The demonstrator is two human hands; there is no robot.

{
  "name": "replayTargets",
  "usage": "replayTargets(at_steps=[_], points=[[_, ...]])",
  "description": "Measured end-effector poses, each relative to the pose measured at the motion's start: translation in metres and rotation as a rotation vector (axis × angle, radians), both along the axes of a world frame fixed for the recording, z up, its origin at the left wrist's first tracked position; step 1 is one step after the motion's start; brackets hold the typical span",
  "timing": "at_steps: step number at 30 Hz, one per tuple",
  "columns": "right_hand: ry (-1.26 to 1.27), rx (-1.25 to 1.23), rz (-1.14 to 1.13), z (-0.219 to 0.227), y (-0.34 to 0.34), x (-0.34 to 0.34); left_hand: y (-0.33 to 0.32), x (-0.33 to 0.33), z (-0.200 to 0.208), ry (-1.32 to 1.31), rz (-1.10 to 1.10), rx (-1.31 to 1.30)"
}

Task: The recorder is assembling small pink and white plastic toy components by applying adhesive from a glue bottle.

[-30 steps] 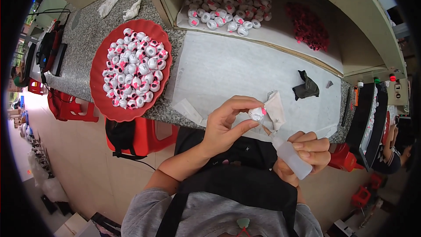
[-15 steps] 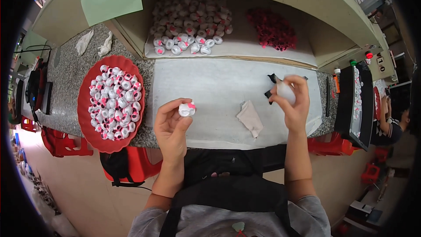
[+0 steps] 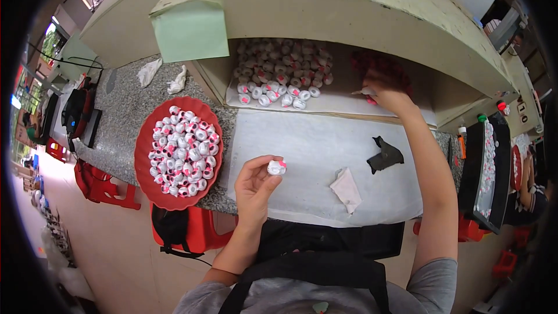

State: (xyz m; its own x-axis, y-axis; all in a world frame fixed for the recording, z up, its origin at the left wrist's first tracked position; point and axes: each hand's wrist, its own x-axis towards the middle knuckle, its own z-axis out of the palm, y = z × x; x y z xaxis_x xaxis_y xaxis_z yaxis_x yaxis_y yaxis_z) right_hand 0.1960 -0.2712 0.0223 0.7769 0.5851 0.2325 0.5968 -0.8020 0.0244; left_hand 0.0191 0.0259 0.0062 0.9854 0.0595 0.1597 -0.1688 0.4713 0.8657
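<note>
My left hand (image 3: pixel 253 191) pinches a small white figure head with pink patches (image 3: pixel 276 167) between thumb and fingers, above the paper-covered bench. My right hand (image 3: pixel 385 92) reaches into the shelf opening, at the pile of small dark pink pieces (image 3: pixel 372 63). A white pointed tip, seemingly of a small squeeze bottle (image 3: pixel 366 91), juts out leftward from this hand; its body is hidden by the palm. The fingertips are partly lost in shadow, so whether they touch a pink piece cannot be made out.
A red scalloped tray (image 3: pixel 142 168) full of similar white-and-pink heads stands left. More white heads (image 3: pixel 279 75) are piled in the shelf. A black cloth (image 3: pixel 386 156) and a pale cloth (image 3: pixel 346 191) lie on the white paper (image 3: pixel 290 134). The shelf's front board (image 3: pixel 349 20) overhangs my right hand.
My right hand has moved from above the black cloth, forward into the shelf at the dark pink pile. My left hand still holds the white head. The view has shifted.
</note>
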Motion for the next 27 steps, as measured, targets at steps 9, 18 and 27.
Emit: replayTargets(at_steps=[9, 18, 27], points=[[0.119, 0.596, -0.227, 0.003, 0.009, -0.039, -0.002, -0.004, 0.002, 0.010, -0.023, -0.014], [0.569, 1.496, -0.196, 0.002, 0.099, -0.171, -0.020, -0.008, -0.003, 0.070, -0.247, -0.100], [0.722, 1.673, -0.228, 0.009, 0.116, -0.212, -0.024, -0.017, -0.009, -0.028, -0.264, 0.037]])
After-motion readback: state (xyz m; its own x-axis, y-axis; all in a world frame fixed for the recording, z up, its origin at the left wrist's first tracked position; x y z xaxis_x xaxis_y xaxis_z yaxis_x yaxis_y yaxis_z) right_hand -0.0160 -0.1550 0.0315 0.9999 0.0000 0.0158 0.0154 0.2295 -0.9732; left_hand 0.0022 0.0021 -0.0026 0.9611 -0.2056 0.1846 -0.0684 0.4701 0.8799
